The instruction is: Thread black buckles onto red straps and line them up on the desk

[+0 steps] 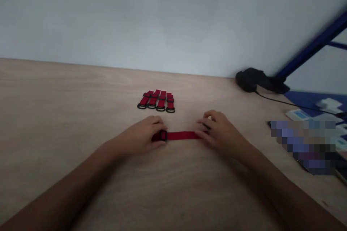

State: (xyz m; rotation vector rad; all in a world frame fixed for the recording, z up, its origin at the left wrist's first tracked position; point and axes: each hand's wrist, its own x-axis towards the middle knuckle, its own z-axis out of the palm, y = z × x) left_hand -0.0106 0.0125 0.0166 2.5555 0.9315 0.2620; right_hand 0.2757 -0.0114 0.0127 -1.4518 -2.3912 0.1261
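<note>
A red strap [182, 135] stretches between my two hands, low over the wooden table. Its black slider buckle [163, 135] is at the fingers of my left hand [145, 133], which are closed around that end. The other end lies in the fingers of my right hand [221, 131], which grip it along with a small black piece, partly hidden. Beyond my hands, several red straps [162, 103] with black sliders and black hooks at their near ends lie side by side in a row.
A wooden table [67, 94] meets a pale wall behind. At the back right rests a black cap-like object [257, 79] with a black cable [287, 101] running right. Papers [298, 114] and a pixelated item [303, 148] lie at the right, near a blue frame [311, 52].
</note>
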